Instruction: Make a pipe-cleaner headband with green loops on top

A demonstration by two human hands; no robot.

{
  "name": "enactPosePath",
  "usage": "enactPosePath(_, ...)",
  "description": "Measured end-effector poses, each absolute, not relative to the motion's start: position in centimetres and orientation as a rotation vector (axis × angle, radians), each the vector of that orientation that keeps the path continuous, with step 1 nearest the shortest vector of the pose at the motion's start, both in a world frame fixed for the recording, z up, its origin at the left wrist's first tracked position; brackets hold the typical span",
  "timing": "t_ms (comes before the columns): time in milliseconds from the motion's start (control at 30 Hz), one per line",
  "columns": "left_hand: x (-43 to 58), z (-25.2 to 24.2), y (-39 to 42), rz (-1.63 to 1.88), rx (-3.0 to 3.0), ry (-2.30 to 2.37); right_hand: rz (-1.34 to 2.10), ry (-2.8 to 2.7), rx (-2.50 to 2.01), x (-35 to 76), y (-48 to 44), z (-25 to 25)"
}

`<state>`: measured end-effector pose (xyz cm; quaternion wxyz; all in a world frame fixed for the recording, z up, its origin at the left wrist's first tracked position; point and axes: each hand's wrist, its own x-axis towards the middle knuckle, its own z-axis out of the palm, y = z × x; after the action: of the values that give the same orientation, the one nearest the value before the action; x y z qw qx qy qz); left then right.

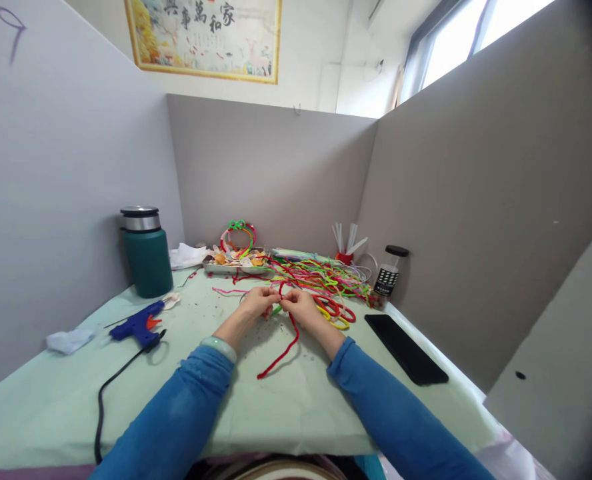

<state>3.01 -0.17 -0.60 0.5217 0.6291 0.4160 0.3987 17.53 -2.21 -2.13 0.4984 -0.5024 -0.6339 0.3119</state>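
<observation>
A fuzzy red pipe cleaner (292, 343) is pinched between my two hands above the middle of the table. One end of it trails down toward me, and a small red loop sticks up over my fingertips. My left hand (257, 305) is closed, thumb and fingers pressed together at the loop. Beside it my right hand (301, 307) pinches the same spot from the right. A bit of green shows just below the fingers; whether it is joined to the red one I cannot tell. Red rings (333, 308) and a yellow ring (339, 319) lie right of my right hand.
Behind my hands lies a heap of coloured pipe cleaners (326, 275). A metal tray (236, 269) with scraps stands at the back. A blue glue gun (137, 325) and green bottle (149, 260) are left; a black phone (406, 348) and black-lidded jar (388, 277) right. Grey partitions surround the table.
</observation>
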Motion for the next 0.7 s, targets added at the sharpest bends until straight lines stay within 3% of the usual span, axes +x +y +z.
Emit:
enactPosePath(267,2.98,-0.50,-0.32,0.951,1.549,1.060,0.532,-1.653,-1.313,17.36,-1.78,-2.54)
enactPosePath(700,3.08,-1.25,0.53,0.969,1.630,1.129,0.769,-1.528,-1.305,17.33,-2.20,-2.18)
